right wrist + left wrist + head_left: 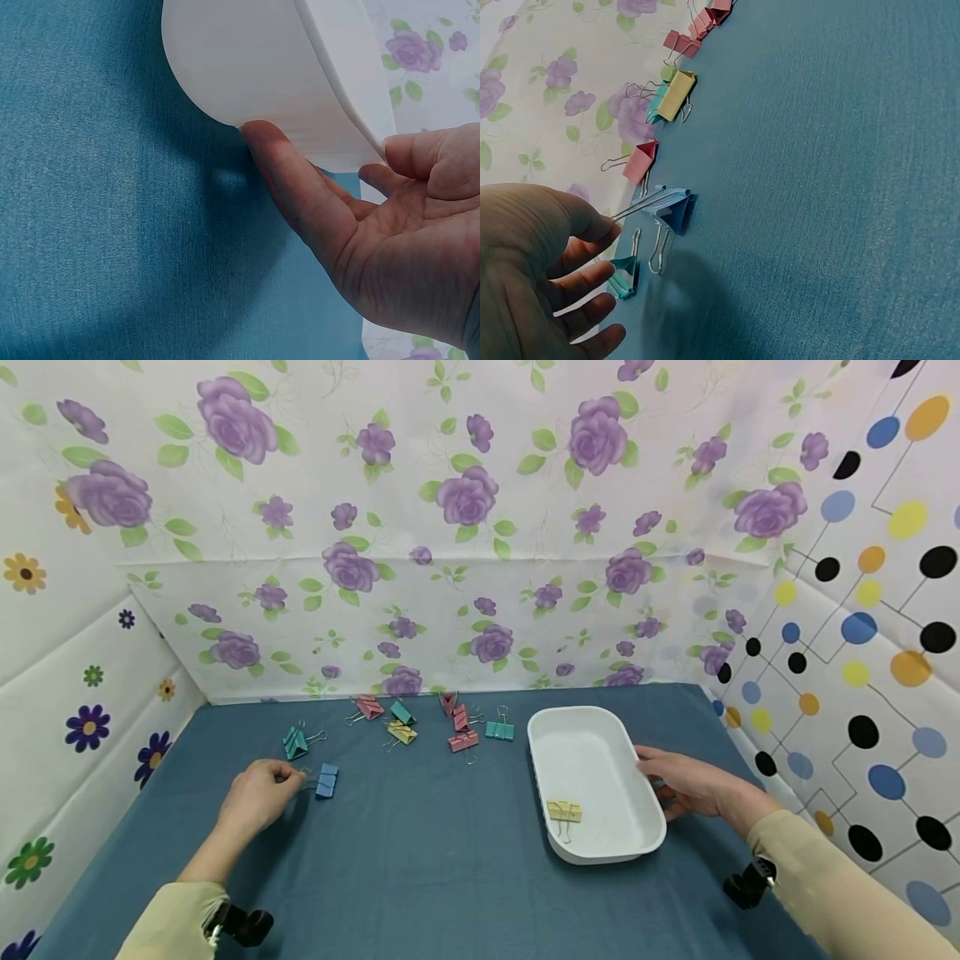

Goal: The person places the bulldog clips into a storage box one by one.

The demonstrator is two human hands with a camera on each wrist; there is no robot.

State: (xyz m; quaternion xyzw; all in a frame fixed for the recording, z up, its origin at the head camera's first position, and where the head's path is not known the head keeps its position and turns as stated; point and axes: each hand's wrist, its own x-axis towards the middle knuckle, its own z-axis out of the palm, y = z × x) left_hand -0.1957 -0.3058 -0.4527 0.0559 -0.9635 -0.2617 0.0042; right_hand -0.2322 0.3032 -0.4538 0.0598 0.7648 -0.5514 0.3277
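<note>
My left hand (255,797) pinches a wire handle of a blue binder clip (327,781) between thumb and forefinger. The other fingers are loosely bent, as the left wrist view shows. Just behind is a teal binder clip (296,742) with its wire handles spread. On the right, my right hand (686,782) holds the side of a white tray (600,752). In the right wrist view, one fingertip is at the tray's lower edge and another at its rim. A yellow binder clip (564,812) lies inside the tray, towards its near left corner.
Along the back of the blue cloth lie several more binder clips: a red one (368,707), a teal one (402,713), a yellow one (402,732), a red cluster (462,741) and another teal one (500,731). A flowered curtain (465,610) hangs behind, with patterned sheets at both sides.
</note>
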